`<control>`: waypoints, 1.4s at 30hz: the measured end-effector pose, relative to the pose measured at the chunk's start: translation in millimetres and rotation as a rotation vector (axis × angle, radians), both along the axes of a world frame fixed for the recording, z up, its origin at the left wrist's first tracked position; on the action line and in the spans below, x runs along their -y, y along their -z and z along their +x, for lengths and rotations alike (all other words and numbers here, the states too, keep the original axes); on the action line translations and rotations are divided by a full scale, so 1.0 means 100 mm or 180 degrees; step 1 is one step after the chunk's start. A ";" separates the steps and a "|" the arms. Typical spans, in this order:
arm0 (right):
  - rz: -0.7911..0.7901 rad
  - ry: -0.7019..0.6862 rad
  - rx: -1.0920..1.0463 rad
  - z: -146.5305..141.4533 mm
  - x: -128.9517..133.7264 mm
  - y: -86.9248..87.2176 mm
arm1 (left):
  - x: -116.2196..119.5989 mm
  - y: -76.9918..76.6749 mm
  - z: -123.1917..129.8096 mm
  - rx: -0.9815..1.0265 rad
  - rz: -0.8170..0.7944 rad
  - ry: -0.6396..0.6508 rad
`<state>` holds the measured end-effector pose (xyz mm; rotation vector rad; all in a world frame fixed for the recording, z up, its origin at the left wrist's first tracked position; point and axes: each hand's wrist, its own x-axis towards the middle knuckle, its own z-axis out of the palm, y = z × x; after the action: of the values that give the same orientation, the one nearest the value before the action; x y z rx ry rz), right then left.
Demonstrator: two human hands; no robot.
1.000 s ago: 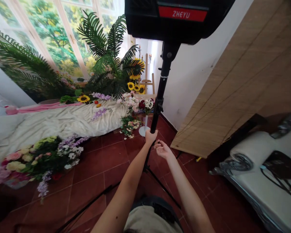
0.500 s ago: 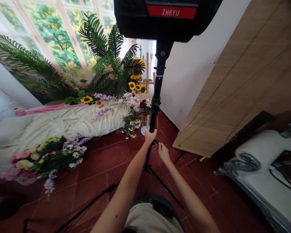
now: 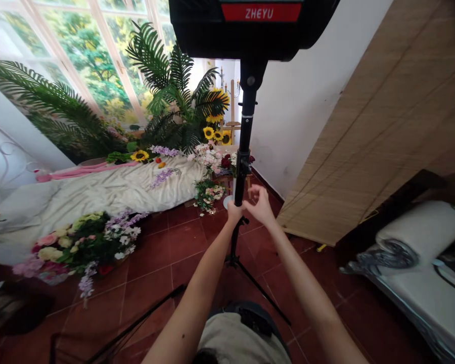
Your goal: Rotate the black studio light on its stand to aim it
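Note:
A black light stand [image 3: 245,132] rises in front of me, with a black studio light [image 3: 250,35] lettered ZHEYU on its top. My left hand [image 3: 235,211] is wrapped round the stand's pole. Just to the right of the pole, my right hand [image 3: 261,203] is raised with its fingers apart and nothing in them. A clamp knob [image 3: 244,167] sits on the pole above both hands, and a smaller knob [image 3: 244,221] sticks out just below them. The stand's legs [image 3: 263,290] spread over the red tile floor.
At left, a cream cloth [image 3: 136,187] covers a low bed beside a flower arrangement [image 3: 85,240]. Palm fronds [image 3: 174,91] and sunflowers stand by the window. A woven blind [image 3: 349,131] leans at right, near a white sofa [image 3: 432,258]. Another stand leg [image 3: 147,313] lies low left.
My right hand has left the lower knob and moved up beside the pole, its fingers opening. My left hand stays on the pole. The view has shifted slightly.

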<state>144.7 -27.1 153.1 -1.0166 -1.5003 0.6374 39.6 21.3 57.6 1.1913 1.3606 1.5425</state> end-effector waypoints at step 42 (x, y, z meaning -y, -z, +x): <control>-0.0274 -0.0425 -0.0268 -0.53 -0.37 0.44 | 0.14 0.37 -0.12 0.0416 0.0069 0.0608</control>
<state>91.2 9.8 108.7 -0.9483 -1.4857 0.8360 27.6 6.9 20.7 1.1760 1.1147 1.4750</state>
